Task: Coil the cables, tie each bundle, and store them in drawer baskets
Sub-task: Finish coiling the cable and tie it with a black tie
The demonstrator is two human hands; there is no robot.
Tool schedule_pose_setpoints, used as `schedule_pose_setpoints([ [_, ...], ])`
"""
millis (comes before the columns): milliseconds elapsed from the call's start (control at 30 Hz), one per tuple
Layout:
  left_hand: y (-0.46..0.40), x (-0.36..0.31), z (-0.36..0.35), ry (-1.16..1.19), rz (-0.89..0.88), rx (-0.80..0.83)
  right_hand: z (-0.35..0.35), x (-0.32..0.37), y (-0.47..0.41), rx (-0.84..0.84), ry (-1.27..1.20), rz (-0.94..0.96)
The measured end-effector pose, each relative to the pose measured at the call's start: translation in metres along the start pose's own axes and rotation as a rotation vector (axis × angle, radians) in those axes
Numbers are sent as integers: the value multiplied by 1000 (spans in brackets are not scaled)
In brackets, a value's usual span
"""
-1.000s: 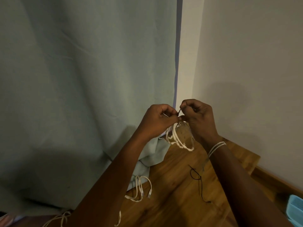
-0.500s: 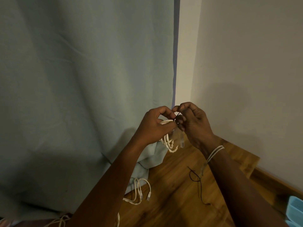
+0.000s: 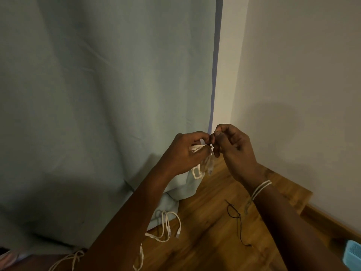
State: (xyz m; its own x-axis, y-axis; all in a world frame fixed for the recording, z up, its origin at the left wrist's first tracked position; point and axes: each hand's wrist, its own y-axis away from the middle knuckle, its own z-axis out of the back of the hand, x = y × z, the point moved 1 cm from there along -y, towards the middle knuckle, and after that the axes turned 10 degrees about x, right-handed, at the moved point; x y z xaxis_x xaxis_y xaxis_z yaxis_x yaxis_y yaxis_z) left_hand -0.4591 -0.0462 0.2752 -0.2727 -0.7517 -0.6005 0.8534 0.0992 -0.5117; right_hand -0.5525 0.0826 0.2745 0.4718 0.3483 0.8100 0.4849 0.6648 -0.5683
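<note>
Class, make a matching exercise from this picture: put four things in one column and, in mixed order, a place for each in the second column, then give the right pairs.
Things:
1. coiled white cable
2. black tie
3. blue basket
4. loose white cable

Places:
A. at the picture's lower right corner
B. on the wooden floor beside the curtain hem
C. held in the hands
D. on the wooden floor under the right forearm

Pairs: 1-C, 2-D, 3-A, 4-B

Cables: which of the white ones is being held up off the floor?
The white coil pinched between the left hand and right hand. It hangs in the air, while the other white cables lie loose on the wooden floor.
</note>
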Motion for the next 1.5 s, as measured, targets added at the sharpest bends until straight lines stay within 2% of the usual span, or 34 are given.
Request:
schedule_pose_setpoints([
  [133, 6, 2, -5, 15, -44, 10, 4, 4, 4, 21, 33, 8],
  [233, 9, 4, -10, 41, -66, -14, 5, 1, 8, 15, -44, -28],
  [467, 11, 7, -16, 50, -46, -69, 0, 3, 10, 12, -82, -92],
  [600, 12, 9, -14, 45, -72, -21, -1, 8, 16, -14, -61, -83],
  [667, 20, 24, -13, 37, 10, -18, 15, 18, 15, -117, -130, -38],
  [733, 35, 41, -10, 131, 132, -70, 38, 32, 11, -196, -145, 11],
  [800, 37, 46, -7, 187, 136, -107, 44, 37, 8, -149, -32, 18],
  [967, 13, 30, -2, 137, 97, -103, 11, 9, 10, 227, 448, -1],
  [1033, 11, 28, 0, 125, 82, -79, 7, 3, 9, 298, 595, 60],
  [1233, 10, 28, -3, 146, 76, -22, 2, -8, 1, 222, 766, 257],
  [1500, 9, 17, -3, 63, 25, 8, 3, -4, 3, 207, 762, 301],
])
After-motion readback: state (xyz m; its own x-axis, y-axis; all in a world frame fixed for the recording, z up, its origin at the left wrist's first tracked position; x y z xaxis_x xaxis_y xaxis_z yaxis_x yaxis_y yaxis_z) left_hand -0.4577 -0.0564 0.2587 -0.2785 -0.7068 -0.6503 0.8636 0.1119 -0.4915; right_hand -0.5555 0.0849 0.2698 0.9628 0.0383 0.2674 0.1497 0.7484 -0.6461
